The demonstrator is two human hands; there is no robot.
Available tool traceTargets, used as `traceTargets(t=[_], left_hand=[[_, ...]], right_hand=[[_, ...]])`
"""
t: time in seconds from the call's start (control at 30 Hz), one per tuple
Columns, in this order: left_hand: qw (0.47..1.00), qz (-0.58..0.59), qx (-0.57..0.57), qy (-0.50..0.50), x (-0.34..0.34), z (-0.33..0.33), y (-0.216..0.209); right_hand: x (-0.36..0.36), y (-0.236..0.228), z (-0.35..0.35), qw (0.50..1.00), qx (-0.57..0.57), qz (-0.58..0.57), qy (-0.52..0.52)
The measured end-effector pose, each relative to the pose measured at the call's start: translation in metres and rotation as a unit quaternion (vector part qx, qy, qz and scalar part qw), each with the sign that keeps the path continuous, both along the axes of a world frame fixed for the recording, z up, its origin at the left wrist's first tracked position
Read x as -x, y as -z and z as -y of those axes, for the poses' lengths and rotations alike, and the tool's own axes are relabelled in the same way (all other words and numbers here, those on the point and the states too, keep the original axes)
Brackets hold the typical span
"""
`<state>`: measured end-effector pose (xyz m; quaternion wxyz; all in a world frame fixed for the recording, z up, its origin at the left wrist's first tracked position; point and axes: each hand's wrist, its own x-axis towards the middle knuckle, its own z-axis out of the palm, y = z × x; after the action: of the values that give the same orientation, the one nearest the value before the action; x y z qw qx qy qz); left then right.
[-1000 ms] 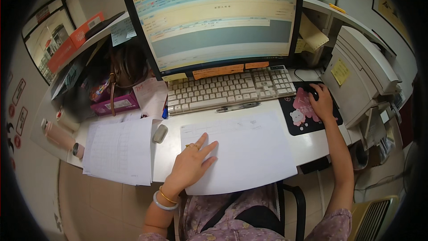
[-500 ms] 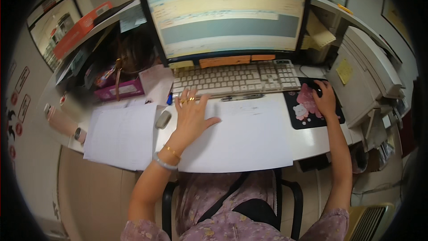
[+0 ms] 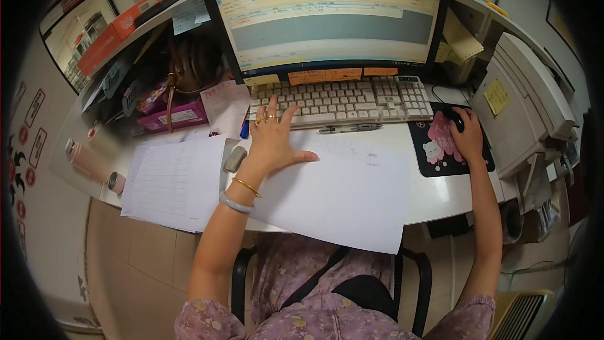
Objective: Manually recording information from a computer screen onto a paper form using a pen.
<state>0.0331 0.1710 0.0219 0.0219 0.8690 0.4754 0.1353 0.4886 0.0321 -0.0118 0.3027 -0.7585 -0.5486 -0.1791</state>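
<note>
My left hand (image 3: 272, 141) is open, its fingertips at the left end of the white keyboard (image 3: 340, 106) and its thumb spread out over a sheet of paper (image 3: 333, 195). A ring and two bracelets are on that hand and wrist. My right hand (image 3: 467, 136) curls over a black computer mouse (image 3: 460, 123), partly hidden under the fingers, on a dark mouse pad (image 3: 433, 162) with a pink cartoon print. Between keyboard and paper lies a pen (image 3: 351, 129). The lit monitor (image 3: 327, 19) stands behind the keyboard.
A stack of printed sheets (image 3: 176, 182) lies left, with a grey oblong object (image 3: 235, 158) beside it. Farther left are a pink bottle (image 3: 85, 157), a purple box (image 3: 173, 118) and a brown bag (image 3: 198, 66). A printer-like machine (image 3: 525, 97) stands at the right.
My left hand has moved forward onto the keyboard's keys. The sheet under it has turned, its lower right corner now hanging past the desk edge. My right hand stays on the mouse.
</note>
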Motion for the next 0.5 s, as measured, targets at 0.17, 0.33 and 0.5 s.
traceTargets(t=[0.17,0.33,0.5], left_hand=[[1.0,-0.011,-0.022,0.005,0.0,-0.003,0.001],[1.0,-0.027,-0.005,-0.011,-0.001,0.0,-0.005],[0.995,-0.048,-0.085,-0.03,-0.004,0.026,-0.001]], right_hand=[[-0.003,0.002,-0.001,1.0,-0.019,0.021,-0.007],[-0.001,0.002,-0.003,1.0,-0.01,0.005,0.0],[0.002,0.007,-0.009,1.0,0.001,0.004,0.004]])
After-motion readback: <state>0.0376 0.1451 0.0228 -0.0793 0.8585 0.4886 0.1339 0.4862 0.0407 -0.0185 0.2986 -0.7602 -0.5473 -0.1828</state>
